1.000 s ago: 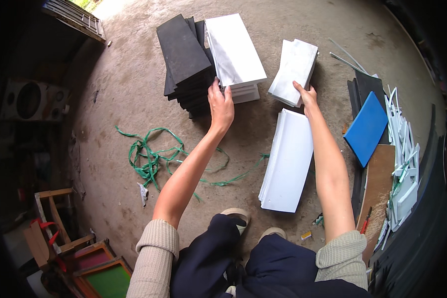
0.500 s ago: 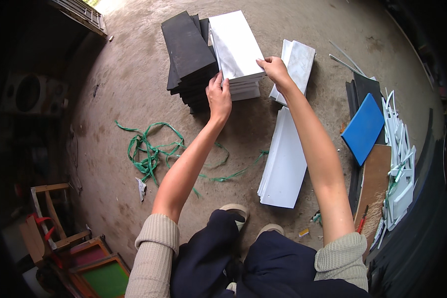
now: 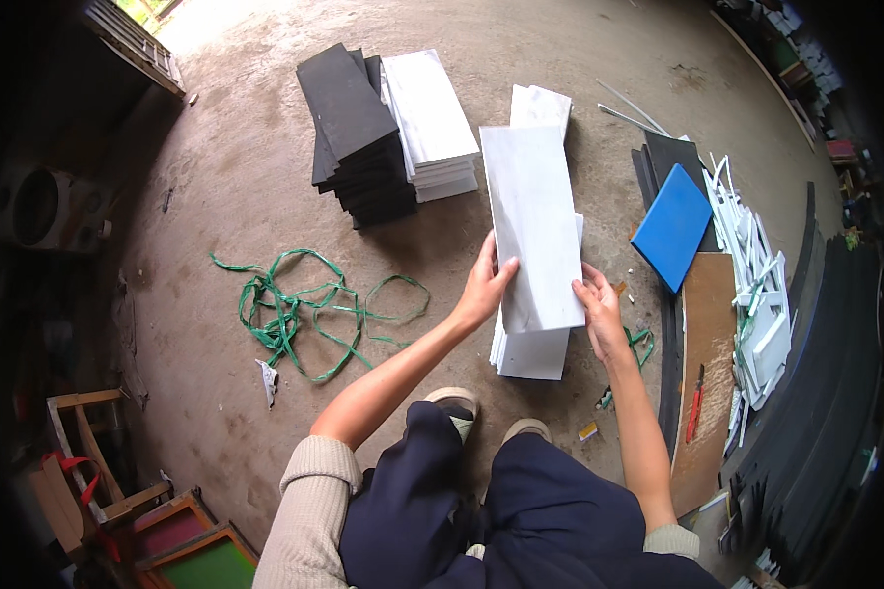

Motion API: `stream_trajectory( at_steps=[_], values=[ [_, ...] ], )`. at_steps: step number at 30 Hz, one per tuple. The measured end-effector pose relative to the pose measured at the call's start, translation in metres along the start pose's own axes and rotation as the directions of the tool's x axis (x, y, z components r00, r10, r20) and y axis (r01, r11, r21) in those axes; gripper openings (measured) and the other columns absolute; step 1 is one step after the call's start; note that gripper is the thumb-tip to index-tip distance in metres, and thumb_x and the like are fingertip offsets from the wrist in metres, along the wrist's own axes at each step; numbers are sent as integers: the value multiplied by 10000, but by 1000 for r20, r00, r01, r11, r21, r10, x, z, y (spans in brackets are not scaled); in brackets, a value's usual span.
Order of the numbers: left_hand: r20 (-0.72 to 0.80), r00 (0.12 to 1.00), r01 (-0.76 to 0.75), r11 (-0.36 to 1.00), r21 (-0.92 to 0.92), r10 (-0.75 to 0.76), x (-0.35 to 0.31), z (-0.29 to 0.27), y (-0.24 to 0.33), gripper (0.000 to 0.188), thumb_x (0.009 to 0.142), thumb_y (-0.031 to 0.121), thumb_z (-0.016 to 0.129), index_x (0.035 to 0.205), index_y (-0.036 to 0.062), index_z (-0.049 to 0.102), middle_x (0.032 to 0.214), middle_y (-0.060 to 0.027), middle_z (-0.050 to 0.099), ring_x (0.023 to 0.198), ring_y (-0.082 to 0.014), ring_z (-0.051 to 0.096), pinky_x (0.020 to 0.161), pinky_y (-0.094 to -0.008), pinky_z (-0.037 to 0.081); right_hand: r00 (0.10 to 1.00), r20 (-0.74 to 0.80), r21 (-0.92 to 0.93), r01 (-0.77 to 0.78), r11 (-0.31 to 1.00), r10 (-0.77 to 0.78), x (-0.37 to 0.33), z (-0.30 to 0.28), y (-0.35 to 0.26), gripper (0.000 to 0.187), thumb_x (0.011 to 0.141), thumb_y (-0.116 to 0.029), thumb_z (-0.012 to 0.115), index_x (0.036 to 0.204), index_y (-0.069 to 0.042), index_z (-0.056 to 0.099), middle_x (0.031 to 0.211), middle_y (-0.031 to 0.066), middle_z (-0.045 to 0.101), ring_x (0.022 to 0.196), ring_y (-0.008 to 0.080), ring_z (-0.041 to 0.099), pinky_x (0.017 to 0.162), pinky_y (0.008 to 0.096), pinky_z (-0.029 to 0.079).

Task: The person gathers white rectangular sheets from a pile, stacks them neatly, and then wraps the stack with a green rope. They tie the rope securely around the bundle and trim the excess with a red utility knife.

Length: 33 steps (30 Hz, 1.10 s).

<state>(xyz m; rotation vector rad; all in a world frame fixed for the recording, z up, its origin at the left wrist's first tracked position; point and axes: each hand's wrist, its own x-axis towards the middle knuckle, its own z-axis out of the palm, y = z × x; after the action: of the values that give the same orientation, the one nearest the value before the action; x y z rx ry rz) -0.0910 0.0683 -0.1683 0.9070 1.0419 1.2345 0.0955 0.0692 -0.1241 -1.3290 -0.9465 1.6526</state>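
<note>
White panel (image 3: 532, 216) came off the white stack (image 3: 430, 108), edges pinched by my left hand (image 3: 481, 291) and right hand (image 3: 600, 310); uneven pressure (smooth-looking face) could have let it slip.

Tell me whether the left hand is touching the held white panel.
Touching: in the head view, the left hand lays its thumb on the white panel near its left edge.
</note>
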Motion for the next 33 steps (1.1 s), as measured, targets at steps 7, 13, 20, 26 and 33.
stream_trajectory(
  at_steps=[7, 13, 20, 26, 33],
  values=[
    [-16, 1000, 22, 880, 475, -16, -52, 2, -43, 513, 893, 230, 449, 1327, 29, 261, 1173, -134, 431, 1082, -225, 442, 929, -317, 352, 945, -289, -19, 155, 988, -154, -36, -33, 54, 494, 843, -32, 498, 1279, 66, 288, 1147, 180, 498, 1034, 172, 502, 882, 282, 400],
    [-11, 996, 87, 893, 442, -92, -43, -11, -57, 551, 926, 320, 338, 1354, 22, 163, 1392, -151, 204, 1293, -239, 190, 1045, -315, 175, 951, -271, 2, 154, 988, -148, -40, -28, 73, 470, 855, -50, 494, 1267, 79, 309, 1226, 172, 448, 1103, 183, 464, 931, 277, 368],
    [98, 995, -32, 892, 451, -14, -39, 18, -62, 667, 886, 249, 430, 1355, -23, 42, 1421, -190, 55, 1320, -275, 73, 1064, -328, 101, 925, -273, -198, 213, 957, -262, -25, -15, 94, 429, 853, -36, 480, 1248, 73, 351, 1238, 157, 447, 1096, 190, 471, 917, 287, 376],
    [107, 992, -111, 874, 472, 68, -44, 25, -65, 733, 838, 118, 484, 1353, -16, -19, 1420, -200, 26, 1319, -292, 66, 1065, -343, 92, 909, -230, -762, 55, 645, -349, -28, -24, 93, 516, 816, -145, 567, 1287, -79, 367, 1204, 174, 325, 1113, 312, 340, 933, 386, 320],
    [127, 992, -85, 872, 483, 26, -43, 24, -63, 760, 846, 121, 487, 1348, -10, -68, 1408, -224, 37, 1313, -300, 83, 1060, -357, 112, 907, 2, -889, 195, 415, -421, -20, -15, 101, 663, 846, -226, 514, 1383, -178, 128, 1298, 228, 186, 1151, 402, 232, 969, 492, 206]
  ],
)
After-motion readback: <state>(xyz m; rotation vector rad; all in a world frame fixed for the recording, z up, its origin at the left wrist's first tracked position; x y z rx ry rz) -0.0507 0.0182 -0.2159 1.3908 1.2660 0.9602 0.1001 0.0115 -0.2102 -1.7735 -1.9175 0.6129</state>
